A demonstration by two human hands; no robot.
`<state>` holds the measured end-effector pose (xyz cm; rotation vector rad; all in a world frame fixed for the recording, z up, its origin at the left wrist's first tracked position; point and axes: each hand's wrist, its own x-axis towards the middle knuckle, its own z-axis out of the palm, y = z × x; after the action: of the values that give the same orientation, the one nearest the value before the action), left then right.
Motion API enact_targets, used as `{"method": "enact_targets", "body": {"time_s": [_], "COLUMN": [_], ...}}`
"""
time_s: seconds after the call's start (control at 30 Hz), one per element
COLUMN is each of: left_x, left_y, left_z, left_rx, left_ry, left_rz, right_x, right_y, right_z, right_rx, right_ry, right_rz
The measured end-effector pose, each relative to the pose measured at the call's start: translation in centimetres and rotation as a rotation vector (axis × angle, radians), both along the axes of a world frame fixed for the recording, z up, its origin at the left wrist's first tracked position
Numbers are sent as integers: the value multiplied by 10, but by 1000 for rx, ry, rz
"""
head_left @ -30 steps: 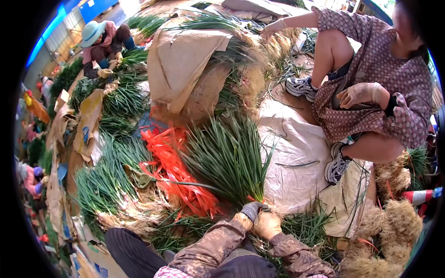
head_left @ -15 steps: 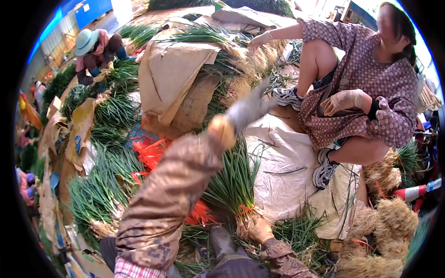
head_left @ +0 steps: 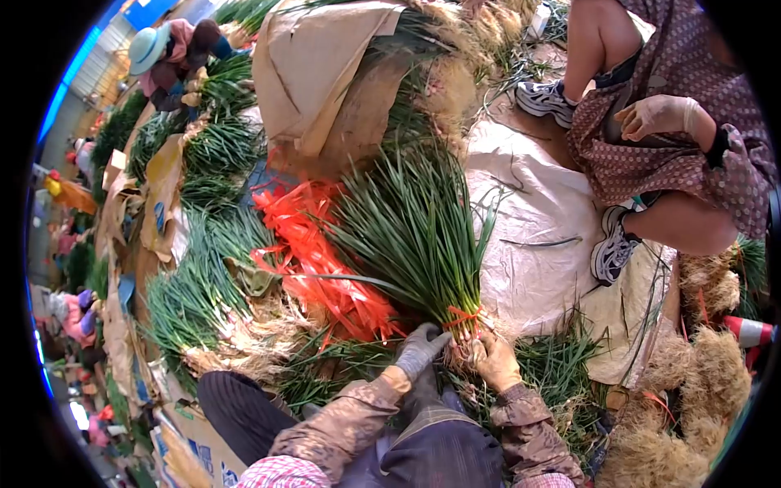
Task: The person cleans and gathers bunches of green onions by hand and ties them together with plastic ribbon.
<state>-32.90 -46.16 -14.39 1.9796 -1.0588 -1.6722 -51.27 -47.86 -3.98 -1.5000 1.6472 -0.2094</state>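
Note:
A large bundle of green onions (head_left: 415, 236) lies in front of me, its leaves fanned away and its root end towards me. A red plastic tie (head_left: 464, 315) circles the stems just above the roots. My left hand (head_left: 420, 351), in a grey glove, is closed at the left side of the root end, its fingertips against the stems. On the right side, my right hand (head_left: 495, 361) in a tan glove grips the bundle's roots. Left of the bundle is a heap of red plastic strips (head_left: 342, 297).
Untied green onions (head_left: 203, 285) lie at left. A pale sheet (head_left: 521, 268) covers the ground to the right, where a co-worker in a patterned smock (head_left: 634, 146) sits. Fibrous root piles (head_left: 691, 390) stand at lower right. Another person in a hat (head_left: 148, 50) works at upper left.
My left hand has come back from its far reach towards the co-worker to the bundle's root end. My right hand stays at the roots. The view has tilted down.

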Motion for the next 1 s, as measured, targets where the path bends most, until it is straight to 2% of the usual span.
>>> {"method": "enact_targets", "body": {"time_s": [0.03, 0.07, 0.1, 0.17, 0.2, 0.23, 0.27, 0.3, 0.33, 0.37, 0.43, 0.47, 0.53, 0.57, 0.67, 0.7, 0.73, 0.8, 0.87, 0.93, 0.97, 1.0], "left_x": [-6, -11, -19, -30, -36, -42, -51, -45, -48, -45, -35, -37, -36, -44, -43, -46, -41, -26, -10, 21, 31, 40], "left_y": [-6, -11, -15, -25, -28, -34, -28, -27, -23, -17, -12, -6, -17, -22, -45, -53, -62, -82, -80, -97, -98, -104], "left_z": [2, 6, -18, -47, -41, -28, -13, 1, 46, 47, 82, 74, 99, 97, 121, 125, 126, 146, 52, 48, 31, 23], "left_rx": [-82, -90, -73, 132, 162, 193, 68, 128, -131, -109, -63, -53, -26, -135, -235, -213, -133, -39, 406, -675, -674, -463], "left_ry": [-102, -57, 80, 296, 357, 416, 451, 243, 538, 670, 802, 849, 808, 795, 948, 1013, 1096, 1211, 1281, 857, 970, 1013], "left_rz": [104, 190, 251, 385, 444, 504, 550, 447, 612, 567, 425, 398, 151, 91, 13, 20, -18, -20, 21, -421, -266, -154], "right_x": [1, 1, 1, 8, 13, 20, 24, 26, 29, 30, 27, 26, 18, 16, 13, 16, 16, 24, 36, 52, 56, 58], "right_y": [1, 0, 2, 10, 15, 18, 22, 27, 34, 33, 33, 30, 20, 15, 6, -2, -6, -15, -28, -53, -68, -78], "right_z": [-1, -4, -7, -1, 5, 11, 25, 28, 30, 48, 63, 69, 91, 100, 116, 120, 115, 112, 86, 62, 54, 32], "right_rx": [-51, -107, -185, -214, -277, -285, -329, -365, -398, -389, -375, -350, -280, -246, -215, -323, -199, -381, -418, -413, -275, -292], "right_ry": [42, 82, 90, 89, 70, -85, -56, -125, -195, -191, -360, -436, -392, -370, -378, -366, -401, -228, -149, -371, -495, -471], "right_rz": [28, 56, 95, 101, 102, 107, 214, 235, 254, 309, 340, 336, 448, 503, 478, 488, 440, 461, 495, 343, 254, 191]}}
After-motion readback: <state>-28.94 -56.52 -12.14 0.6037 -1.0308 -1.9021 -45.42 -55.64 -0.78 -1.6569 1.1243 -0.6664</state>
